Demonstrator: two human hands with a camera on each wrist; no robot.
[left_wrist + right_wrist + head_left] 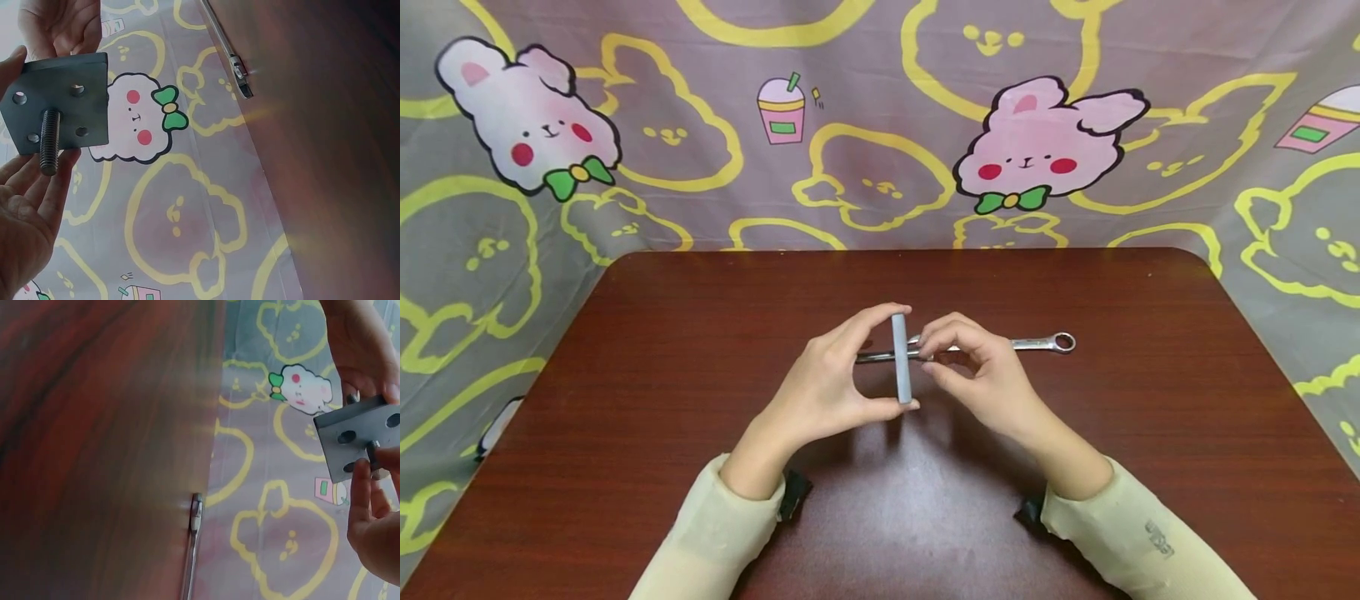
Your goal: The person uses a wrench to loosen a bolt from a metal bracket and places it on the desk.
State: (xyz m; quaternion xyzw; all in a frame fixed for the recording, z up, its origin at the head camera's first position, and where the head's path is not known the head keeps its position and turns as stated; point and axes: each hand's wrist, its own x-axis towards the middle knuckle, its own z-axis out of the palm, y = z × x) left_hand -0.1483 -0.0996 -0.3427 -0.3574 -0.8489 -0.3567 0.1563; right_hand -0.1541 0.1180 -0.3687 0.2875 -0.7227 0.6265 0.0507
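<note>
Two hands come close together above the dark red-brown desk [662,350], with a grey metal plate [902,367] between them, off the surface and seen edge-on from the head. The left hand [835,379] holds the plate by two opposite edges, thumb at one and fingers at the other; its grip is spread about as wide as the plate, leaving a gap behind it. Four round holes show in the plate from the left wrist, and a threaded bolt [50,142] sticks out from near the middle of that face. On the plate's other side, the right hand [988,379] has its fingers curled, and its grip is nearly closed, thumb and fingertips pinching the bolt's other end close to the plate.

Beyond the hands, one shiny wrench [1037,343] lies crosswise on the desk, its ring end pointing to the right; the hands and plate hide part of its length. Pale yellowish sleeves [1138,525] cover both forearms up to the wrists. Behind and beside the desk hangs a greyish-pink cloth [887,75], printed with yellow outlines, rabbit heads with green bows, and drink cups.
</note>
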